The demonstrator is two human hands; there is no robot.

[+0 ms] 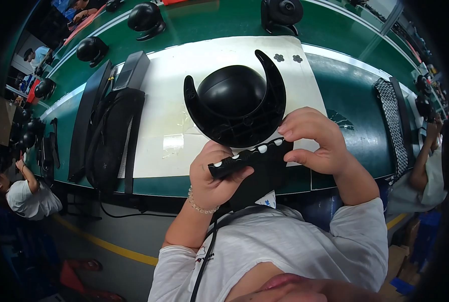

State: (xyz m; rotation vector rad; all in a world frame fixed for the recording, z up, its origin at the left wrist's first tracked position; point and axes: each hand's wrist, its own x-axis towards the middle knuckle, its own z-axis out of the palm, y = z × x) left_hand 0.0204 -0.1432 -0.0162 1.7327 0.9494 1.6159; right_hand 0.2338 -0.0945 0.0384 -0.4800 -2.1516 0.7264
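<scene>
My left hand (212, 173) is closed around the left end of a black strip (244, 160) with several white oval patches along it. At the strip's right end, my right hand (317, 138) has its index finger and thumb on either side of the edge. Below the strip hangs a dark sheet-like piece (262, 181), partly hidden; I cannot tell whether the two are joined. Just beyond my hands, a glossy black dome-shaped part (232, 90) with a two-horned, crescent-shaped base stands on a white sheet (169, 116).
Two dark flower-shaped pads (288, 58) lie at the sheet's far right. Black cases (115, 121) stand on the left. Similar black round units (146, 19) sit along the far green bench (209, 22). A patterned black-and-white strip (391, 126) lies right. Other people work at both sides.
</scene>
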